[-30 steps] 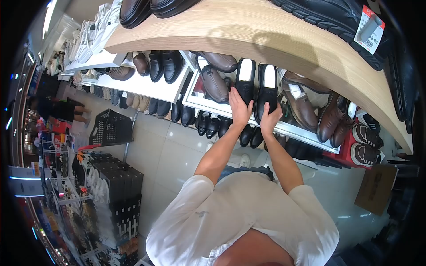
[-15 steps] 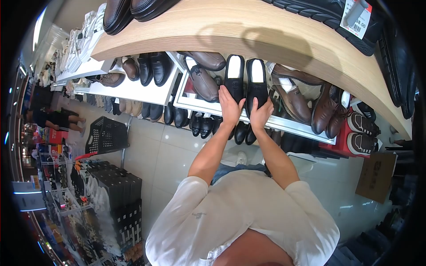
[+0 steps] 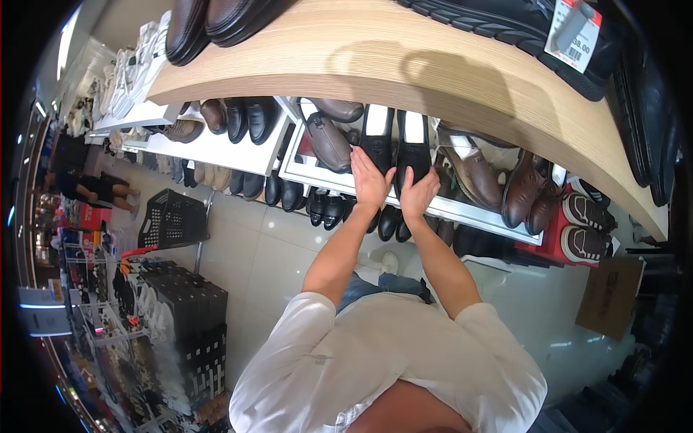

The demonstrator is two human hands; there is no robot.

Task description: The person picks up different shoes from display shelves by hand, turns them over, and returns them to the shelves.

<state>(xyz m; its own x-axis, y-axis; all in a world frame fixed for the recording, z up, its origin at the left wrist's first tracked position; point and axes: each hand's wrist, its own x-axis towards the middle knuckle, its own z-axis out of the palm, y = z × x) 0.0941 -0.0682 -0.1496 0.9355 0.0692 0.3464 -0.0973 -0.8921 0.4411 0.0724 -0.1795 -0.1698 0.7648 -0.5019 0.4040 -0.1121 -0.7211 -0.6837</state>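
A shoe shop, tiled floor, with a curved wooden top shelf (image 3: 462, 79) overhead and a white shelf (image 3: 462, 209) below it, packed with leather shoes. Far left, a black basket (image 3: 172, 220) sits on the floor beside racks of boxed stock. Moving right, a brown loafer (image 3: 328, 141) rests tilted on the white shelf, just beside the pair being handled.

The person's left hand (image 3: 369, 180) is wrapped around the heel of the left black shoe (image 3: 377, 141), fingers curled onto its side. Next to it the right hand (image 3: 419, 193) cups the heel of the right black shoe (image 3: 413, 144), thumb up along its edge.

Compared with a moment ago, both shoes sit further in under the wooden shelf, toes now partly tucked beneath its lip, and the hands have followed them forward. The pair looks nearly seated in its slot, side by side and touching. Further right stand brown lace-ups (image 3: 523, 191).
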